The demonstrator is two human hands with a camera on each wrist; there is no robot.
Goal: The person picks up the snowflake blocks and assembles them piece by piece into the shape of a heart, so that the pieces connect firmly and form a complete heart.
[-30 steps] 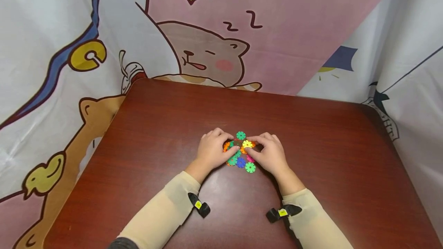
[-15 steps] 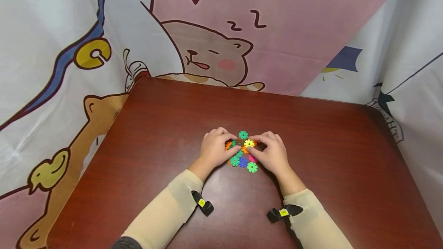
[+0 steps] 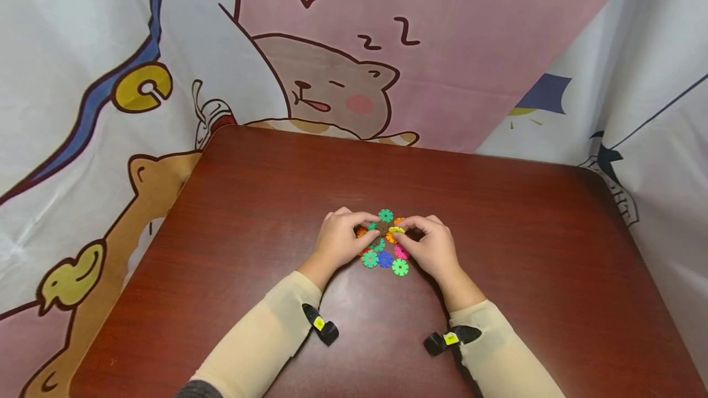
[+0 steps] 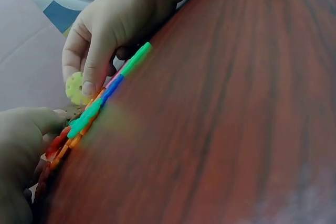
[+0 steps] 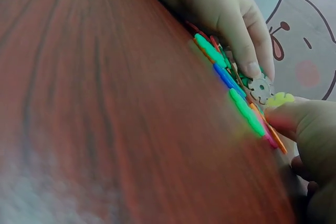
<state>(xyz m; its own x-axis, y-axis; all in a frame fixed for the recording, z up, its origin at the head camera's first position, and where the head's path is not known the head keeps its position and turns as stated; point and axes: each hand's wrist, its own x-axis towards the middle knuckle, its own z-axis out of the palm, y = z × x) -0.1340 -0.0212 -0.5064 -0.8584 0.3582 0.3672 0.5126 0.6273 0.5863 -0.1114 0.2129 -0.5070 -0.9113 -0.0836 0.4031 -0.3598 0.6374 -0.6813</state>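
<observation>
Notched plastic discs in several colours lie in a cluster at the middle of the table. My left hand [image 3: 344,238] pinches a brown notched disc [image 3: 382,227] between thumb and fingers; its face shows in the right wrist view. Opposite it, my right hand [image 3: 434,245] pinches a yellow disc [image 4: 76,88], tilted above the cluster. The two discs are close; whether they touch I cannot tell. Below the hands lie a blue disc [image 3: 385,259], a light green disc [image 3: 401,267] and a pink disc [image 3: 401,252]. Fingers partly cover the orange ones.
A green disc [image 3: 385,215] sits at the far side of the cluster. The dark red-brown table [image 3: 265,189] extends around both forearms. Printed curtains [image 3: 470,48] enclose its back and sides. Black straps with small cameras [image 3: 327,331] are on both wrists.
The yellow disc has gone from face-up to tilted nearly edge-on in my right hand. The brown disc now shows plainly at my left fingertips. Both hands stay over the cluster.
</observation>
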